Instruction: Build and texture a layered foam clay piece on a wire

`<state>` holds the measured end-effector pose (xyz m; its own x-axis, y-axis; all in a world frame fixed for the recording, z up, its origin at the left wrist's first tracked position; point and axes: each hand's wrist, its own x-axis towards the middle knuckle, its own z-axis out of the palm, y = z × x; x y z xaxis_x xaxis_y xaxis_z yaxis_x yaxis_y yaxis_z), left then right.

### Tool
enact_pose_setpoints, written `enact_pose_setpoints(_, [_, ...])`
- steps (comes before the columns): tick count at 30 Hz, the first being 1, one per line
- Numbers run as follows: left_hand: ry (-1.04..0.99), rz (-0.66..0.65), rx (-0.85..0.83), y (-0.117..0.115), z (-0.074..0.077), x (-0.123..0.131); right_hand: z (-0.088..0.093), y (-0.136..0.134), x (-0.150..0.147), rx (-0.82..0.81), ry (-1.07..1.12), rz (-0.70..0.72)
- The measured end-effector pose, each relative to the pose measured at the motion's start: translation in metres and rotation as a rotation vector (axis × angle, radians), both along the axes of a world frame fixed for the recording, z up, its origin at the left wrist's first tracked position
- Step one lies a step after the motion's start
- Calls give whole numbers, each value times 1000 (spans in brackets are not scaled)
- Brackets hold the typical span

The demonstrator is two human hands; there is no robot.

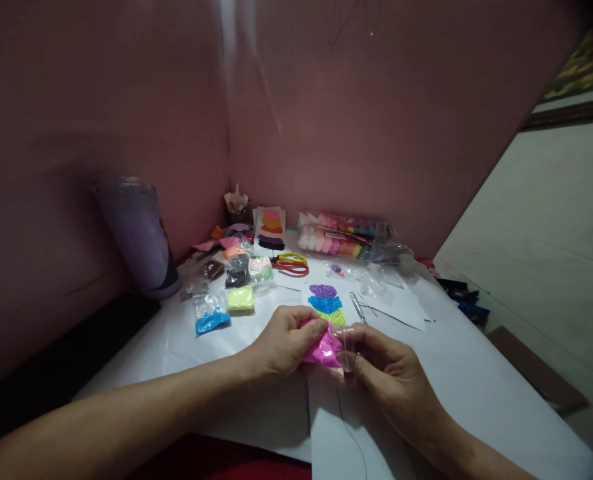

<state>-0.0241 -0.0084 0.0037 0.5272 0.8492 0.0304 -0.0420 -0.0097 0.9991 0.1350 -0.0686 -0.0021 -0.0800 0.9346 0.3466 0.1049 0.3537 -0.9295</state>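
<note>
Both hands hold a small clear plastic bag of bright pink modelling clay (325,351) above the white paper. My left hand (289,343) is closed on the bag's clay-filled side, thumb pressed on top. With fingers pinched, my right hand (393,373) grips the loose clear plastic at the other end. Just beyond the bag, a sheet of paper carries purple, blue and yellow-green clay bands (325,304), the nearest one partly hidden by the bag and left hand. A silver pen-like tool (357,307) lies right of the bands.
At left lie a blue clay bag (213,323), a yellow clay bag (241,299) and a black one (237,273). Red-and-yellow-handled scissors (292,263) lie behind. Large packs of coloured clay (343,237) rest against the wall. A purple tumbler (139,237) stands far left.
</note>
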Motion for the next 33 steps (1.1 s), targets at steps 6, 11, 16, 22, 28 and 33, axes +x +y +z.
enact_pose_setpoints(6, [36,4,54,-1,3,-1,-3,1,1,110,-44,-86])
enact_pose_setpoints(11, [51,20,116,-2,0,-2,-3,1,0,92,18,-7])
enact_pose_setpoints(16, [64,85,195,-3,0,-2,-4,-1,0,30,33,24])
enact_pose_setpoints(22, [97,67,185,-7,0,0,-2,-2,-1,-87,28,121])
enact_pose_setpoints(28, [93,78,209,-4,1,-1,2,-3,-1,-15,-77,118])
enact_pose_setpoints(33, [97,96,197,-1,1,-2,-2,-5,1,81,-142,-15])
